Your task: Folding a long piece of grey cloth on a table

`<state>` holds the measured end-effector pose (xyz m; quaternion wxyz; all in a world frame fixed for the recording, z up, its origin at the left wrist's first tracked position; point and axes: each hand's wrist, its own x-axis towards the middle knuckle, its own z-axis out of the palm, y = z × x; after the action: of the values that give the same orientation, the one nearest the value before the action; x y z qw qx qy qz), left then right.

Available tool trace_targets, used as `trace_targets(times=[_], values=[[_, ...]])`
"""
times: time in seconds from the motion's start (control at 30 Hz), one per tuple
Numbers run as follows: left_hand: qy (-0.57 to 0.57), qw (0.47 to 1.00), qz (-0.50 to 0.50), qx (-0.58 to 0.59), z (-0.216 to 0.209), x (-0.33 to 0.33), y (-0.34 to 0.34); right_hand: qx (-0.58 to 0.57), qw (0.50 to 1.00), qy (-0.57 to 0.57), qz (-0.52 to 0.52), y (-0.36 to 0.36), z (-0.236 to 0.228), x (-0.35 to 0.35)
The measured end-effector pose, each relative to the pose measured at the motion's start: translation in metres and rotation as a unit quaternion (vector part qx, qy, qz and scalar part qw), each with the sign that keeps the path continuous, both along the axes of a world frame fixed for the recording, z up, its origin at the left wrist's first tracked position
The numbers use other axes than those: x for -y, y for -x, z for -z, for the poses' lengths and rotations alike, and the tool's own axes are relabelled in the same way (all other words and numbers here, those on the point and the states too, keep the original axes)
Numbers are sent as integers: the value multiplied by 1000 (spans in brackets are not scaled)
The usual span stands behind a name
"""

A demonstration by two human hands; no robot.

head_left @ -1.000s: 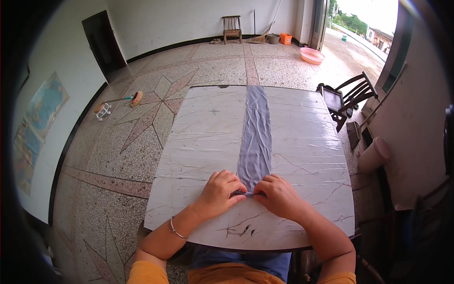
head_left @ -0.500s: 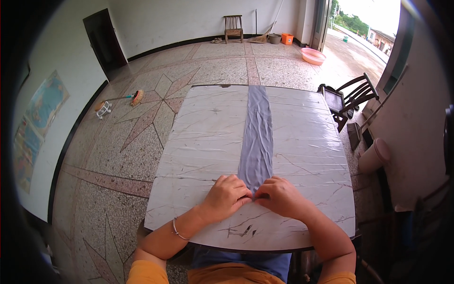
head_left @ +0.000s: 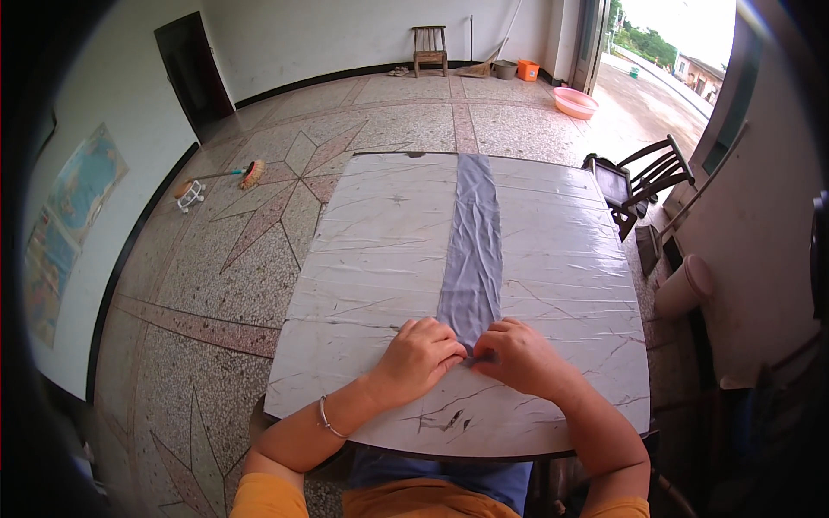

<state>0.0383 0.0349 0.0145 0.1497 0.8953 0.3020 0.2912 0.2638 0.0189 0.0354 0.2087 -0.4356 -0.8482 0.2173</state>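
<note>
A long strip of grey-blue cloth [head_left: 474, 246] runs down the middle of a white marble-patterned table [head_left: 371, 250], from the far edge toward me. Light wrinkles cross it along its length. At its near end my left hand [head_left: 423, 352] pinches the left corner, fingertips pressed together. My right hand [head_left: 516, 356] grips the right corner the same way, very close to the left. A small bunched or folded bit of cloth shows between the fingertips; the rest of that end is hidden by my fingers. A silver bracelet [head_left: 325, 416] sits on my left wrist.
A dark wooden chair [head_left: 635, 181] stands beside the table's far right corner. Behind it are a pink basin [head_left: 575, 103] and an orange bucket [head_left: 528, 70]. A lidded bin [head_left: 684, 287] stands to the right. On the left floor lies a brush [head_left: 252, 174].
My fingers have shifted slightly at the cloth's near end, and a small bunched edge now shows between them. The view has moved a little; the cloth otherwise lies the same.
</note>
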Motion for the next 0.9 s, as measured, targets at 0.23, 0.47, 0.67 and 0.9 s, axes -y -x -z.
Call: trace_targets(times=[0.23,0.47,0.67,0.9], values=[[8,1000,-1,-1,0,-1,1,4,1000,-7,16,4,-2,2],[50,999,12,-3,-2,-2,2,20,1000,11,5,5,-3,2],[35,999,-7,9,-1,0,1,-9,1000,-22,10,8,-3,3],[24,1000,3,4,-9,-1,1,16,1000,-19,12,7,-2,4]])
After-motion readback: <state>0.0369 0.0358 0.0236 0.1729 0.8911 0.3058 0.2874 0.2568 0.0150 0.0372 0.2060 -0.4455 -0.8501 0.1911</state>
